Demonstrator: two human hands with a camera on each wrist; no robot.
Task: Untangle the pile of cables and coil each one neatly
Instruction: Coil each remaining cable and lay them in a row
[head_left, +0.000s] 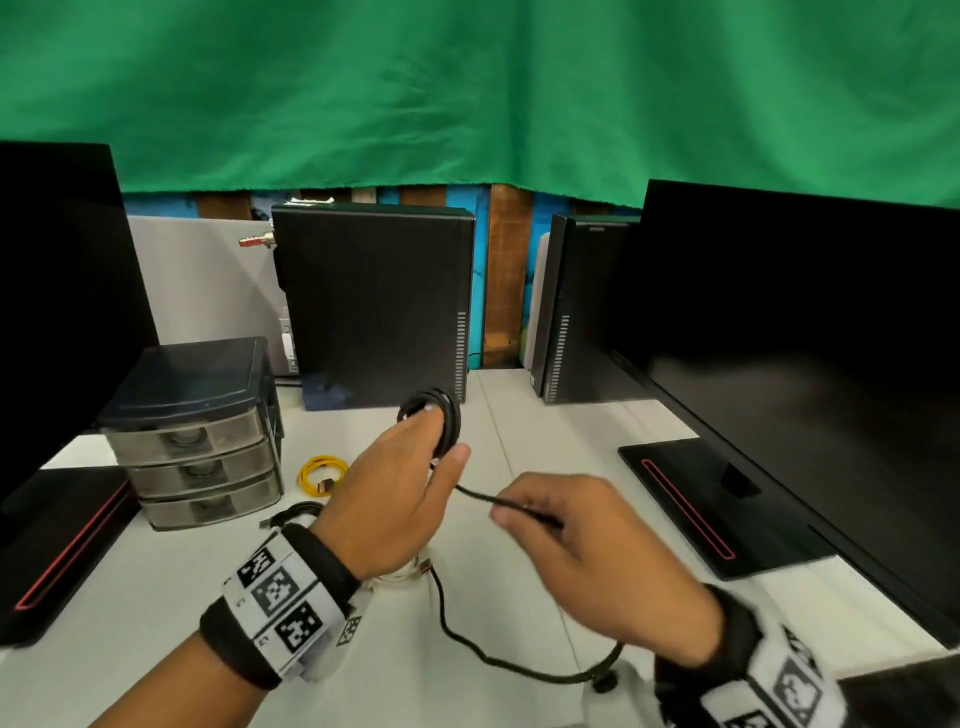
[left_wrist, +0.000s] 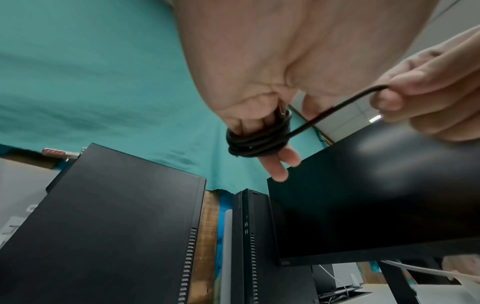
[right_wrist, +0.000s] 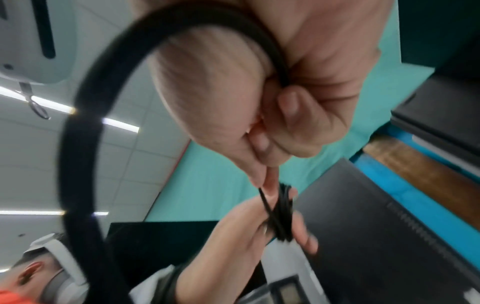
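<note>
Matt black cable (head_left: 451, 423), green cloth (head_left: 467, 88)

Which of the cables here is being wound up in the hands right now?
The black cable: looped around the left hand and fed by the right hand. The yellow cable lies coiled on the desk.

Left hand (head_left: 395, 499) raised above the desk, fingers extended through a coil of thin black cable (head_left: 441, 421), thumb alongside. Right hand (head_left: 576, 540) close beside it, fingertips (left_wrist: 405, 86) pinching the cable's loose run.
</note>
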